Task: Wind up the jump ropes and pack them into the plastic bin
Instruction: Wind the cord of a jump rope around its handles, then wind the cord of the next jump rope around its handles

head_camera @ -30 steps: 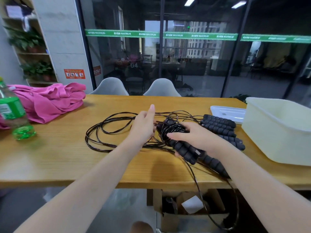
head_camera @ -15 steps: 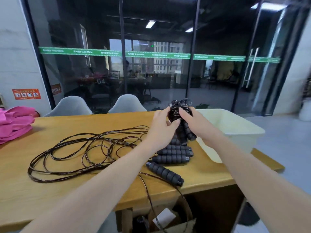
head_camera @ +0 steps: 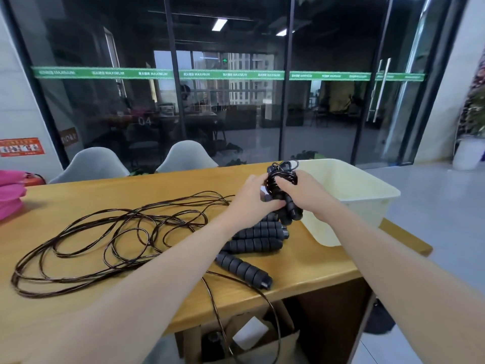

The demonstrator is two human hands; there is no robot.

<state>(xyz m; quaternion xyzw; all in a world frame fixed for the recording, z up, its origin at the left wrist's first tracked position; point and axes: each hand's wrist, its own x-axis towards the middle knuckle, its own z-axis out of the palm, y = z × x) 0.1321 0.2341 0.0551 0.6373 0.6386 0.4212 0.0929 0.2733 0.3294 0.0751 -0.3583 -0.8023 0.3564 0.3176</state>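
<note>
Both my hands hold a wound jump rope bundle [head_camera: 281,179], black cord coiled round its ribbed black handles, lifted above the table beside the bin's left wall. My left hand [head_camera: 249,198] grips it from the left and my right hand [head_camera: 304,193] grips it from the right. The cream plastic bin [head_camera: 367,200] stands at the table's right end. Loose black rope [head_camera: 105,232] sprawls over the left half of the wooden table [head_camera: 78,200]. Several spare black handles [head_camera: 254,243] lie below my hands, one [head_camera: 242,269] near the front edge.
A rope strand [head_camera: 217,319] hangs over the table's front edge toward a cardboard box [head_camera: 252,337] on the floor. Pink cloth [head_camera: 10,193] lies at the far left. Two grey chairs [head_camera: 183,157] stand behind the table, before a glass wall.
The bundle came off the table in my right hand, my left hand joined it, and both now hold it a little nearer the bin. My view has swung right.
</note>
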